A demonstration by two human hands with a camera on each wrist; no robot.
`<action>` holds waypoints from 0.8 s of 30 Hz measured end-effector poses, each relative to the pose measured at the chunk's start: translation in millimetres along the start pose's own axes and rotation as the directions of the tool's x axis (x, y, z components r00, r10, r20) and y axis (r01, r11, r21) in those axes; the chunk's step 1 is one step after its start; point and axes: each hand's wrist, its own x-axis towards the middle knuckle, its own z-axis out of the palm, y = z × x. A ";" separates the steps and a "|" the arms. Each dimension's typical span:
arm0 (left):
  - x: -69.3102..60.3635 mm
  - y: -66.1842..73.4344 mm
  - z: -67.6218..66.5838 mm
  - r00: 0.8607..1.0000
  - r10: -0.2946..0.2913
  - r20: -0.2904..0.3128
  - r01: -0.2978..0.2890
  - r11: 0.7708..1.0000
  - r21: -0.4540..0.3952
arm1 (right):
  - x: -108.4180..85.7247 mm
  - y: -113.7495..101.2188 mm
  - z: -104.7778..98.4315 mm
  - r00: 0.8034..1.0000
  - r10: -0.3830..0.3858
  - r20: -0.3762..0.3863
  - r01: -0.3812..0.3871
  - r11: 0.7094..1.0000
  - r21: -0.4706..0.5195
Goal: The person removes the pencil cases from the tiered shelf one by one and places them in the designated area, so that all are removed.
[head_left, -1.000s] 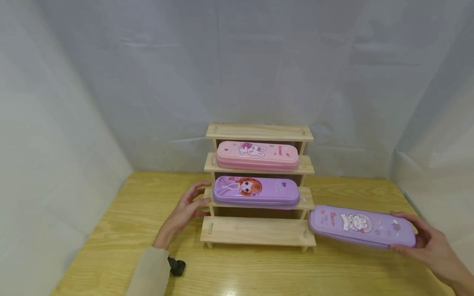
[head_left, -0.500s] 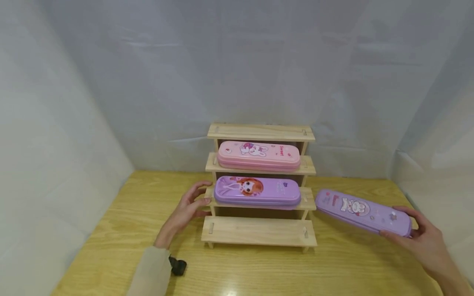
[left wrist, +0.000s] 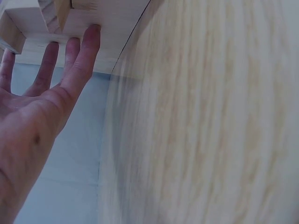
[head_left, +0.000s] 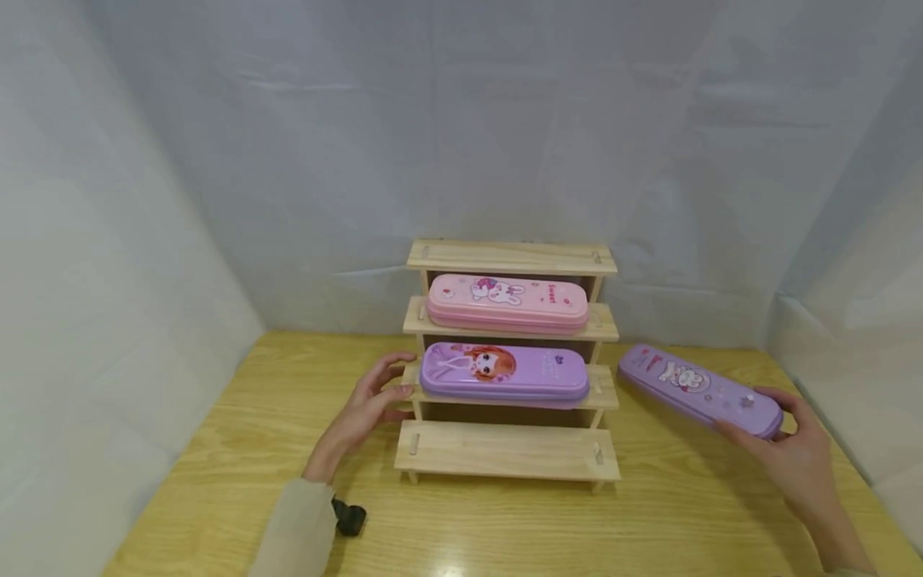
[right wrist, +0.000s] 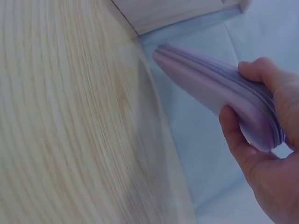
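Right hand [head_left: 793,457] clamps a lilac case [head_left: 699,391] right of the wooden rack [head_left: 505,450]; left hand [head_left: 364,405], fingers apart, touches its left side.

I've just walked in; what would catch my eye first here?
Probably the stepped wooden stand in the middle, with a pink bunny case on its second shelf from the top and a purple girl-print case just below. Next, the lilac case gripped in the person's right hand, to the right of the stand.
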 end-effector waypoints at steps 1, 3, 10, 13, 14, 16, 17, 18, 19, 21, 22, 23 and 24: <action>0.3 0.1 0.3 1.000 0.000 0.001 0.000 1.000 -0.001 | 1.0 -0.2 2.4 1.000 0.008 -0.016 -0.009 0.999 -0.035; 0.9 0.3 0.9 1.000 0.002 0.001 -0.002 1.000 -0.003 | 2.8 -2.3 7.3 0.999 0.024 -0.047 -0.028 0.996 -0.080; 1.5 -0.6 1.2 1.000 0.003 0.000 -0.003 1.000 -0.005 | 7.1 -12.1 23.3 0.985 0.097 -0.143 -0.114 0.986 -0.117; 1.5 -1.0 1.7 1.000 0.002 0.001 -0.002 1.000 -0.004 | 7.3 -15.3 24.9 0.981 0.145 -0.129 -0.148 0.989 -0.015; 1.5 -1.1 1.9 1.000 0.002 0.000 -0.002 1.000 -0.003 | 7.2 -15.9 24.9 0.981 0.159 -0.109 -0.152 0.986 0.069; 1.3 -1.2 1.9 1.000 0.000 -0.002 0.000 1.000 0.003 | 6.1 -15.6 24.1 0.986 0.160 -0.046 -0.142 0.953 0.267; 1.3 -1.2 1.9 1.000 -0.002 -0.005 0.002 1.000 0.006 | 5.4 -14.8 23.3 0.988 0.151 -0.012 -0.137 0.925 0.355; 1.3 -1.1 1.8 1.000 -0.004 -0.006 0.004 1.000 0.007 | 4.8 -13.6 22.5 0.990 0.136 0.021 -0.131 0.890 0.438; 1.3 -1.0 1.8 1.000 -0.005 -0.007 0.005 1.000 0.009 | 4.1 -12.3 21.7 0.992 0.120 0.049 -0.128 0.856 0.501; 1.3 -0.6 1.8 1.000 -0.007 -0.009 0.007 1.000 0.010 | 1.8 -9.3 19.5 0.992 0.081 0.098 -0.120 0.842 0.526; 1.3 -0.3 1.8 1.000 -0.008 -0.012 0.008 1.000 0.008 | 0.7 -8.1 18.4 0.991 0.067 0.116 -0.117 0.850 0.513; 1.3 0.1 1.9 1.000 -0.010 -0.013 0.010 1.000 0.006 | -0.5 -6.7 17.0 0.989 0.058 0.140 -0.118 0.871 0.477; 1.3 0.3 1.9 1.000 -0.010 -0.014 0.010 1.000 0.005 | -1.6 -5.7 15.7 0.985 0.052 0.162 -0.118 0.895 0.430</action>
